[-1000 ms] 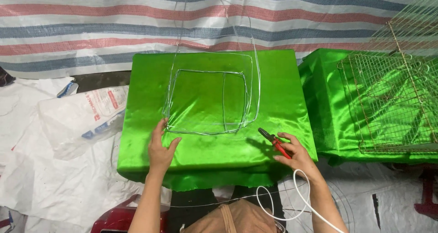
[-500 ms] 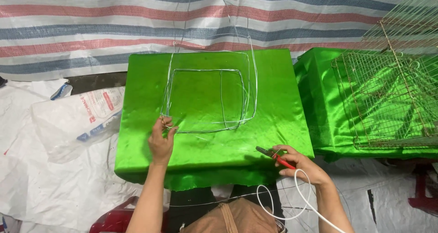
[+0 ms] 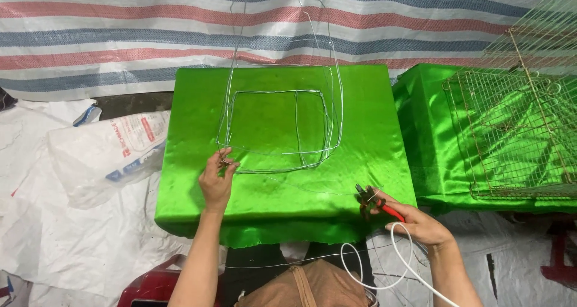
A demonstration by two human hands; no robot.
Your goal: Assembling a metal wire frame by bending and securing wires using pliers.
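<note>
A square frame of bent silver wire (image 3: 273,129) lies on a table covered in shiny green cloth (image 3: 270,187). My left hand (image 3: 216,178) pinches the frame's near left corner. Long wire ends rise from the frame toward the striped tarp behind. My right hand (image 3: 415,220) grips red-handled pliers (image 3: 375,202) at the table's near right edge, jaws pointing left. A thin wire strand runs from the jaws back toward the frame.
A second green-covered table (image 3: 433,138) at the right carries a wire mesh cage (image 3: 517,132). White plastic sacks (image 3: 102,156) lie on the floor at left. A white cable (image 3: 384,265) loops near my right wrist, above a brown bag (image 3: 300,286). A red stool (image 3: 150,286) sits below.
My left hand rose from flat on the cloth and took hold of the frame's corner. My right hand with the pliers drew back toward the near edge.
</note>
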